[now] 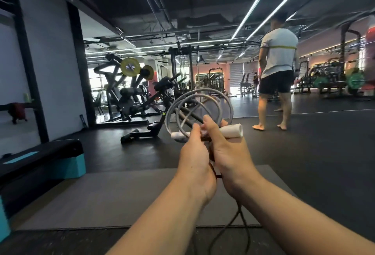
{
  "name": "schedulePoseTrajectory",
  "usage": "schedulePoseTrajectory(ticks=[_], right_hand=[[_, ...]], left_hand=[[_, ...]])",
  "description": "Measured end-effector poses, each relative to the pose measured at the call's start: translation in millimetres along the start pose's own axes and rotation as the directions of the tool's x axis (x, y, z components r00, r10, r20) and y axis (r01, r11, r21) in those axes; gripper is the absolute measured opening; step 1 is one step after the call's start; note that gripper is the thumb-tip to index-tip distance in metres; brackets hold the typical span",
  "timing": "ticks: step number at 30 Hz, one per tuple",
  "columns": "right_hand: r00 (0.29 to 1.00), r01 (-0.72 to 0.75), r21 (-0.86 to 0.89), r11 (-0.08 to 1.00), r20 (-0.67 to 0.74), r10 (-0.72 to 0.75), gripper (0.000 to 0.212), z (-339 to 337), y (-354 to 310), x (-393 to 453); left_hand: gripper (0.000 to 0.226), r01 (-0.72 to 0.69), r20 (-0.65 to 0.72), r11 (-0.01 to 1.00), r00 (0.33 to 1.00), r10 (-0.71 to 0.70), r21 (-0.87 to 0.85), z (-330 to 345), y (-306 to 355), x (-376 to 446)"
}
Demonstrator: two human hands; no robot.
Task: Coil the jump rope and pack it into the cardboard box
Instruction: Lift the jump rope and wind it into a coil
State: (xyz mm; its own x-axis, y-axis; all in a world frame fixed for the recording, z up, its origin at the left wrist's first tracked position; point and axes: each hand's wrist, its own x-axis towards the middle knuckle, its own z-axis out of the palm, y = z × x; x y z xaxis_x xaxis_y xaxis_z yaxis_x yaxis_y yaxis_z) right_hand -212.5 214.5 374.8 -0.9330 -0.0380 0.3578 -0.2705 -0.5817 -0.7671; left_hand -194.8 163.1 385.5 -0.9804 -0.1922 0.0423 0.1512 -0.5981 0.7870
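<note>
I hold a grey jump rope [227, 100] up at chest height, wound into several loops above my hands. Its white handles [233, 130] stick out sideways, one to the left and one to the right. My left hand [194, 159] and my right hand [229, 153] are pressed together, both gripping the gathered rope and handles. A loose dark length of rope [233, 224] hangs down between my forearms toward the floor. No cardboard box is in view.
A grey mat [111, 193] lies on the dark gym floor below my arms. A black and teal step platform [46, 161] stands at the left. Weight machines [129, 92] fill the middle distance. A person [278, 67] stands barefoot at the right.
</note>
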Motion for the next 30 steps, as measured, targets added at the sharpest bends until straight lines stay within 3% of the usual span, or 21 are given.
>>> schedulePoseTrajectory(ticks=[2,4,5,6,7,8,9,10,11,12,13,15,19,26,28,30], right_hand=[[0.999,0.051,-0.144,0.988,0.016,-0.05,0.021,-8,-8,4],[0.976,0.193,-0.398,0.897,0.173,-0.133,0.039,-20,-22,9],[0.949,0.264,-0.506,0.821,0.29,-0.126,0.046,-25,-29,11],[0.915,0.331,-0.612,0.719,0.395,-0.085,0.051,-30,-37,12],[0.88,0.391,-0.698,0.6,0.475,-0.02,0.053,-35,-44,14],[0.855,0.427,-0.768,0.478,0.515,0.062,0.053,-38,-51,16],[0.838,0.447,-0.81,0.379,0.527,0.139,0.051,-41,-55,18],[0.825,0.456,-0.83,0.32,0.529,0.197,0.046,-42,-60,18],[0.812,0.474,-0.838,0.271,0.534,0.233,0.04,-42,-64,19],[0.796,0.501,-0.836,0.224,0.546,0.259,0.031,-40,-68,18],[0.784,0.525,-0.832,0.183,0.556,0.278,0.023,-37,-71,17],[0.783,0.519,-0.84,0.157,0.541,0.305,0.013,-32,-76,14],[0.8,0.486,-0.873,0.05,0.467,0.378,0.016,-32,-72,14],[0.73,0.514,-0.847,0.137,0.516,0.449,0.01,-33,-69,11],[0.737,0.543,-0.835,0.083,0.522,0.429,0.015,-37,-71,12],[0.74,0.582,-0.813,0.012,0.536,0.406,0.021,-41,-72,12]], left_hand=[[0.031,0.095,-0.036,0.99,0.995,-0.092,0.106,-9,1,-6],[0.031,0.146,-0.119,0.951,0.986,-0.118,0.271,-19,4,-14],[0.048,0.108,-0.187,0.908,0.982,-0.033,0.405,-26,7,-18],[0.076,0.016,-0.241,0.785,0.955,0.171,0.619,-33,11,-23],[0.1,-0.137,-0.13,0.536,0.893,0.431,0.833,-38,16,-27],[0.111,-0.344,0.162,0.184,0.766,0.622,0.921,-40,24,-32],[0.114,-0.491,0.489,-0.197,0.588,0.644,0.849,-36,34,-38],[0.113,-0.532,0.742,-0.52,0.434,0.511,0.668,-35,43,-34],[0.11,-0.494,0.876,-0.734,0.378,0.301,0.466,-30,51,-33],[0.107,-0.447,0.906,-0.838,0.405,0.121,0.312,-26,55,-28],[0.103,-0.42,0.882,-0.877,0.47,0.011,0.235,-22,56,-25],[0.088,-0.406,0.845,-0.888,0.533,-0.037,0.217,-18,50,-19],[0.031,-0.409,0.892,-0.886,0.452,0.01,0.217,-22,42,-10],[0.017,-0.328,0.755,-0.878,0.653,0.055,0.348,-26,45,-15],[0.016,-0.283,0.68,-0.876,0.73,0.069,0.392,-31,51,-16],[0.015,-0.217,0.64,-0.901,0.764,0.083,0.376,-36,54,-17]])
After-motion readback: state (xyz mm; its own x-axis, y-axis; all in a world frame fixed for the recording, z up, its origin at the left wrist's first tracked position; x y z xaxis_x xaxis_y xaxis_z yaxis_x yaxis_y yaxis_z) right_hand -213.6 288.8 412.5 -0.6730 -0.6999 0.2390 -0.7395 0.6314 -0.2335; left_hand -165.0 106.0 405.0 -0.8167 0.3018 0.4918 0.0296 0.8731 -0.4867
